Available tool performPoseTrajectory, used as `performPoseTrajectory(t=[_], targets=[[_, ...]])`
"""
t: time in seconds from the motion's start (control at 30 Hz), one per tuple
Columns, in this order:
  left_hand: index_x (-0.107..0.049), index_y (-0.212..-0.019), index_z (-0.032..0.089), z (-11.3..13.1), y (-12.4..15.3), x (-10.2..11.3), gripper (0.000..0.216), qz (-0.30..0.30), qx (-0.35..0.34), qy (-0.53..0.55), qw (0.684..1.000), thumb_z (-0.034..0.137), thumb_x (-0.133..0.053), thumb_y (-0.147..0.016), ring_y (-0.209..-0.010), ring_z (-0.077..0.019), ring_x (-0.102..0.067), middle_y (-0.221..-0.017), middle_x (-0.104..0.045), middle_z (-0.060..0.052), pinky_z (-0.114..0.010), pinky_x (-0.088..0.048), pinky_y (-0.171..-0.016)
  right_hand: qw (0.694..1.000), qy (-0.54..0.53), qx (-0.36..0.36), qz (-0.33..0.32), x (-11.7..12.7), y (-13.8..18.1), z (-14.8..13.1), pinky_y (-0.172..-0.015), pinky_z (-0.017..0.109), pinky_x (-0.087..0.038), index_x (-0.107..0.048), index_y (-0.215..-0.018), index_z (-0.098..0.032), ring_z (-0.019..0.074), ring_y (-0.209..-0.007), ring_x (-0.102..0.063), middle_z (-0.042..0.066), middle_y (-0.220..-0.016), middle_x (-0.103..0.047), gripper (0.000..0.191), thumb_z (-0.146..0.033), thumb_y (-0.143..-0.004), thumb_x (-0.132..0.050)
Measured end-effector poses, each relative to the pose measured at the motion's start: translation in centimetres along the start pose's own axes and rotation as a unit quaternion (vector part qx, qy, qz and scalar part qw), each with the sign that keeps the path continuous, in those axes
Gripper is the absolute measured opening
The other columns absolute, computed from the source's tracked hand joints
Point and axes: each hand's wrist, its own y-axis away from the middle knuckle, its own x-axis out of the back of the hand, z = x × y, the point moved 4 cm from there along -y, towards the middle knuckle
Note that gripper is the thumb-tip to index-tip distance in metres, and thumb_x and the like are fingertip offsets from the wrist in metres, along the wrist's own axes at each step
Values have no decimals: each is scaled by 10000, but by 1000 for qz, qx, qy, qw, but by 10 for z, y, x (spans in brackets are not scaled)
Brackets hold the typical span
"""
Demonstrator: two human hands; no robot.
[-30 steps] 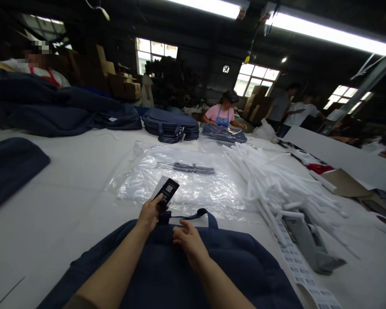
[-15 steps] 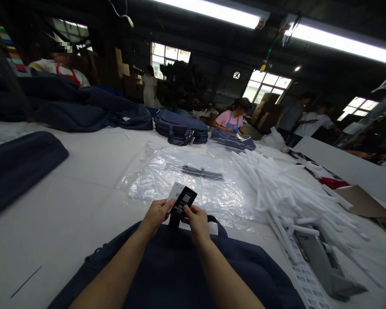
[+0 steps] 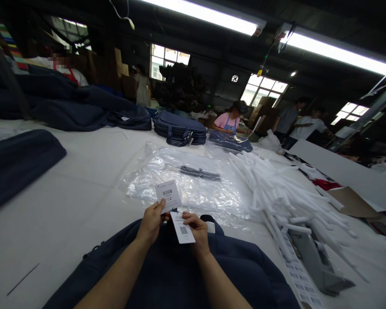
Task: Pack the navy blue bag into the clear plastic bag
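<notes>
A navy blue bag [image 3: 180, 274] lies on the white table [image 3: 67, 201] right in front of me, its handle at the far edge. My left hand [image 3: 152, 223] pinches a white barcode tag [image 3: 167, 195] held upright above the bag's handle. My right hand [image 3: 197, 231] pinches a second white tag [image 3: 182, 228], fanned out below and to the right of the first. Both tags hang together at the handle.
Clear plastic bags [image 3: 193, 189] lie just beyond the bag. A heap of white foam tubes [image 3: 276, 193] spreads to the right, with a strip of labels [image 3: 296, 274] and a grey dispenser [image 3: 318, 262]. Stacked navy bags [image 3: 180, 128] and other workers stand at the far edge.
The tags have been flipped from their black faces to white and spread apart, one in each hand. My right hand came up from the bag a second ago to grip them.
</notes>
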Motion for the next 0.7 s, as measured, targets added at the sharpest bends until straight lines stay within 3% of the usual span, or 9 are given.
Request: performPoseTrajectory(t=[0.2, 0.33, 0.4, 0.47, 0.57, 0.63, 0.7], targets=[[-626, -915, 80, -5, 5, 6, 364, 8, 8, 22, 1000, 385, -726, -745, -565, -106, -530, -743, -603, -54, -190, -484, -476, 967, 188, 153, -77, 4, 3, -16, -829, 389, -530, -691, -626, -223, 243, -942, -644, 77, -841, -699, 86, -190, -678, -750], [-622, -946, 82, -8, 4, 9, 266, 10, 13, 35, 999, 309, -662, -814, -566, -105, -532, -783, -606, -66, -193, -484, -472, 953, 220, 185, -97, 1, 7, -21, -833, 376, -534, -675, -625, -215, 234, -931, -649, 72, -832, -703, 94, -190, -686, -743], [-619, -959, 84, -11, 5, 9, 244, 14, 14, 44, 999, 292, -637, -834, -566, -100, -535, -809, -613, -76, -190, -485, -479, 973, 178, 135, -54, 1, 9, -17, -800, 357, -545, -673, -666, -198, 228, -876, -660, 66, -825, -704, 94, -242, -676, -755], [-617, -974, 87, -14, 6, 8, 253, 23, 11, 48, 999, 298, -634, -835, -587, -100, -548, -842, -621, -86, -186, -493, -498, 993, 105, 27, 54, 3, 12, -6, -703, 326, -561, -675, -765, -171, 217, -788, -665, 67, -824, -702, 202, -353, -701, -734], [-620, -986, 95, -19, 9, 8, 338, 42, -8, 34, 998, 376, -666, -804, -631, -108, -567, -883, -628, -89, -188, -507, -533, 968, 17, -117, 223, 2, 21, 8, -510, 273, -527, -653, -825, -129, 189, -618, -634, 65, -748, -687, 366, -490, -768, -634], [-628, -982, 103, -20, 10, 8, 426, 52, -28, 8, 998, 467, -683, -769, -657, -123, -576, -900, -632, -86, -204, -516, -553, 956, 3, -133, 260, -3, 23, 8, -420, 248, -466, -634, -783, -132, 151, -492, -572, 39, -672, -661, 378, -509, -781, -609], [-644, -964, 114, -17, 13, 8, 485, 60, -50, -35, 996, 547, -673, -747, -660, -145, -578, -865, -635, -77, -230, -516, -561, 961, 22, -115, 251, -8, 22, 4, -386, 231, -418, -615, -743, -141, 115, -409, -506, 7, -608, -626, 361, -499, -789, -605]])
